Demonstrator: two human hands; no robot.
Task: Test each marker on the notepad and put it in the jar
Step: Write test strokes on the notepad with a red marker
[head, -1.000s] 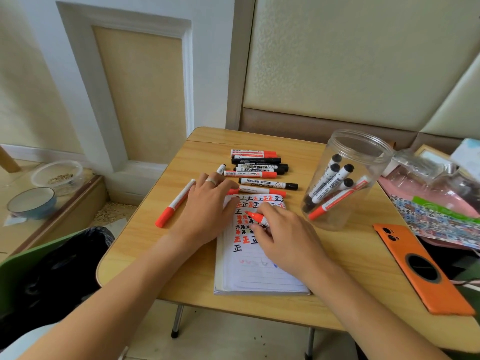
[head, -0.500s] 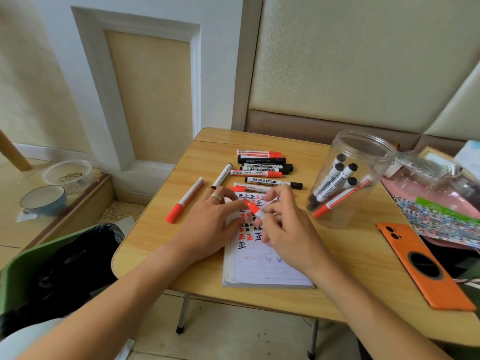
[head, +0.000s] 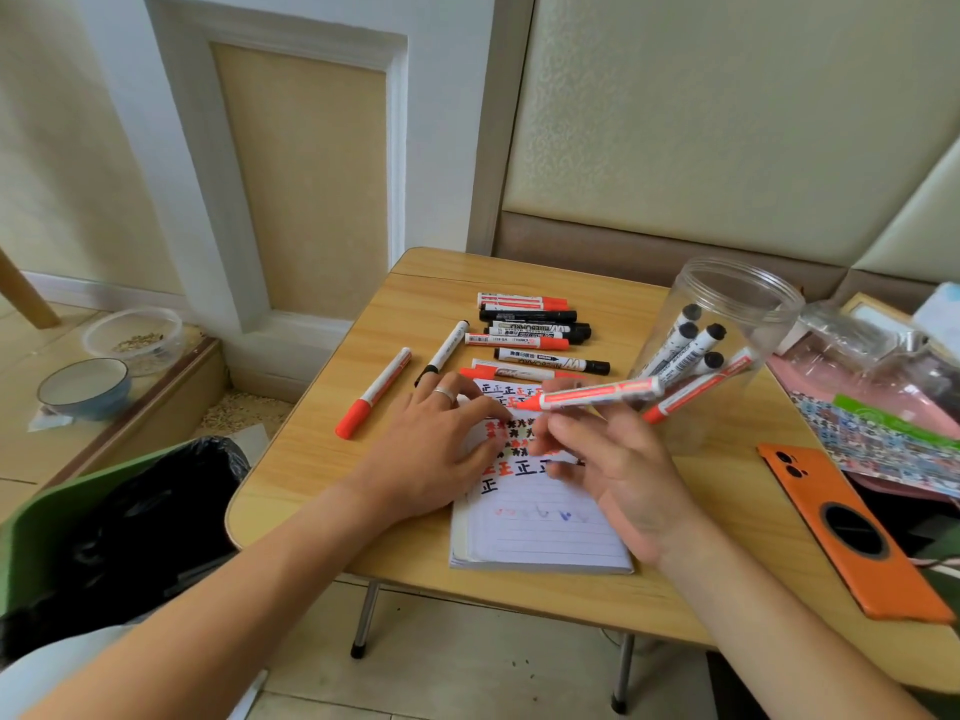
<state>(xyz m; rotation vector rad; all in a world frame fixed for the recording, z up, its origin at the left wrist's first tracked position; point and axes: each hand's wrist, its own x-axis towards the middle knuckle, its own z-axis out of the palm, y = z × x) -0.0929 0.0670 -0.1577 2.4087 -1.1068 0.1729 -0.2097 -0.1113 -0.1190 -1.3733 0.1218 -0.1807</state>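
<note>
my right fingers [head: 563,426] pinch the red marker [head: 597,394] loosely, level over the notepad [head: 540,537]; i can't tell if it's capped. it could slip and streak the page. my left hand [head: 441,444] lies flat, holding the pad. the jar [head: 727,324] on the counter [head: 322,459] could tip if knocked.

counter [head: 322,485]: pale wood grain, smooth, faint sheen
jar [head: 727,283]: clear plastic, glossy
notepad [head: 545,543]: matt ruled paper
markers [head: 524,330]: smooth plastic barrels, printed labels
phone case [head: 831,553]: orange, matt, leather-like grain
bowl [head: 83,387]: glazed, glossy
bin liner [head: 140,511]: black plastic film, shiny
</note>
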